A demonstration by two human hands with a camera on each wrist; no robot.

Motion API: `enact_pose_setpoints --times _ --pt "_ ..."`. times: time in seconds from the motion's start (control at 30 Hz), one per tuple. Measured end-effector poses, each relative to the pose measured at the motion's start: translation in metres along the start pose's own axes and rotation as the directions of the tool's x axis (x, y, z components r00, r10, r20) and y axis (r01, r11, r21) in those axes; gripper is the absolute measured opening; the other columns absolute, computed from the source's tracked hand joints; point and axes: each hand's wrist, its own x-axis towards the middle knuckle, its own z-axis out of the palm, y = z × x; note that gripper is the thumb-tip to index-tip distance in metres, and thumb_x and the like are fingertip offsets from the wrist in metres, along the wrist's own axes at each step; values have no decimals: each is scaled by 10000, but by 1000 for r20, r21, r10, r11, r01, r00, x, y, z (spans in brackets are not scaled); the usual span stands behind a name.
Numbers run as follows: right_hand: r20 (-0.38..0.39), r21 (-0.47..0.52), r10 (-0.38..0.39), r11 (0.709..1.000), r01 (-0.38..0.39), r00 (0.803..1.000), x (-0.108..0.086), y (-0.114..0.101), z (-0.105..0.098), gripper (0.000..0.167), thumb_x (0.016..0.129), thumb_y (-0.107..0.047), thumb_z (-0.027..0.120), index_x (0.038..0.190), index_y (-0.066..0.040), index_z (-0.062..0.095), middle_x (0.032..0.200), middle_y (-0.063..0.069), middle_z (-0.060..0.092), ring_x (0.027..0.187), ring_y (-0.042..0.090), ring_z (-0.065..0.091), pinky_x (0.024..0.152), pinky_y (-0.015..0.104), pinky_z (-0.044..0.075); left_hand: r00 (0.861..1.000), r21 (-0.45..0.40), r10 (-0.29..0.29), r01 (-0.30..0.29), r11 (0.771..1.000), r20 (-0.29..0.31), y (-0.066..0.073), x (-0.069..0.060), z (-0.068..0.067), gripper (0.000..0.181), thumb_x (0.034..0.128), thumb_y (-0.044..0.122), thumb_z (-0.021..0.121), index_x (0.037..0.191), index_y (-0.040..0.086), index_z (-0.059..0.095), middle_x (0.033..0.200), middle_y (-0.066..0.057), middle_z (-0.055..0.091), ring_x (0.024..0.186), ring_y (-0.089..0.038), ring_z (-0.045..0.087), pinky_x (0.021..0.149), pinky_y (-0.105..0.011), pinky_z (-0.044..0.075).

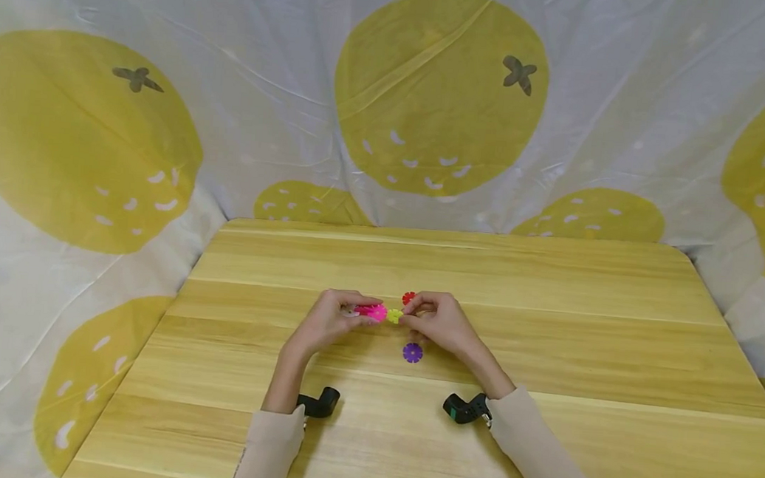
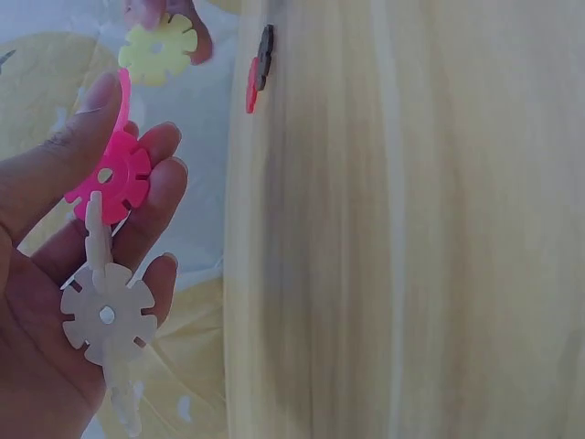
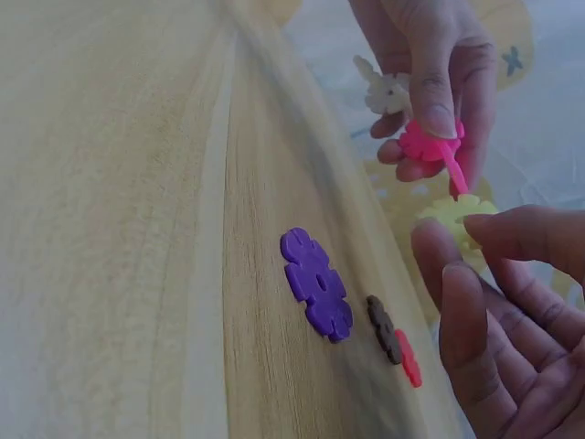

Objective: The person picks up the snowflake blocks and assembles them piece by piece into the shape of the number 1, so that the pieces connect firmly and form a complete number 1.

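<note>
My left hand (image 1: 326, 322) holds a short chain of notched plastic snowflake discs between thumb and fingers. In the left wrist view, a white disc (image 2: 110, 309) lies along the palm, joined through another edge-on white disc to a pink disc (image 2: 117, 178). A second pink disc, seen edge-on, sticks out past the thumb. My right hand (image 1: 444, 325) pinches a yellow disc (image 3: 452, 218) by its rim between thumb and fingertip. The yellow disc's edge meets the tip of the pink end; whether their slots are engaged I cannot tell. Both hands are raised above the table.
On the wooden table (image 1: 549, 339) a purple disc (image 1: 412, 353) lies below the right hand. A red disc (image 1: 408, 298) is just beyond it, with a brown disc (image 3: 384, 329) beside the red one. Black wrist mounts (image 1: 467, 408) hang under both forearms. A lemon-print cloth (image 1: 285, 114) surrounds the table.
</note>
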Motion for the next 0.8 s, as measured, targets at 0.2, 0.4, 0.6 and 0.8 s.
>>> enact_pose_setpoints --times 0.2,0.4,0.6,0.8 --pt "-30 37 -127 991 128 991 -5 0 -5 162 926 -101 778 1049 -9 725 934 179 784 818 325 769 674 294 612 999 -23 37 -37 999 -7 4 0 0 306 914 70 782 1219 95 774 1159 -95 766 979 -187 670 761 -193 555" --pt "-60 -2 -228 974 229 972 -7 -3 -4 201 933 -96 772 1131 -59 778 1007 137 799 882 213 784 803 363 639 998 -43 53 -54 998 -31 7 -2 0 300 904 90 798 1204 79 779 1154 -110 774 1013 -216 707 777 -196 569" --pt "-92 -14 -281 960 281 955 -10 -5 -2 181 956 -108 749 1126 -62 789 1022 139 802 881 271 787 825 495 624 998 -64 50 -52 997 -23 8 -3 -1 321 905 101 796 1224 79 770 1201 -129 767 1035 -225 720 761 -193 571" --pt "-96 24 -307 950 310 947 -12 -5 -1 196 944 -102 762 1131 -54 797 1024 163 801 906 423 765 824 547 609 999 -100 28 -30 995 -24 12 -2 -1 308 903 79 795 1210 86 777 1206 -141 764 982 -191 717 748 -212 579"
